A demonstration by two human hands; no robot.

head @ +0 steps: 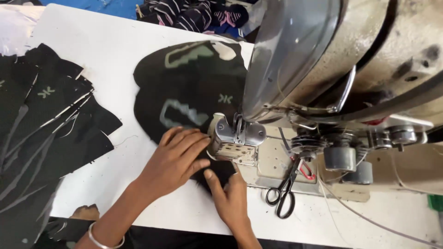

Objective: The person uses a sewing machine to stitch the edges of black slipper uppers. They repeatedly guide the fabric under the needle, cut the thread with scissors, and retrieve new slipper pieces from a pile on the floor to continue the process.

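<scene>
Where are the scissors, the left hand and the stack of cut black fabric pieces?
scissors (285, 193): head view, on the crossing of the blades, just above the black handles.
left hand (175, 161): head view, on the back of the hand.
stack of cut black fabric pieces (41, 124): head view, middle of the pile.

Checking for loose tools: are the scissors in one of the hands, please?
No, the scissors lie on the table, beside the right hand.

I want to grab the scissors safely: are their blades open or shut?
Shut. The scissors lie flat on the white table beside the sewing machine, blades together, pointing up.
</scene>
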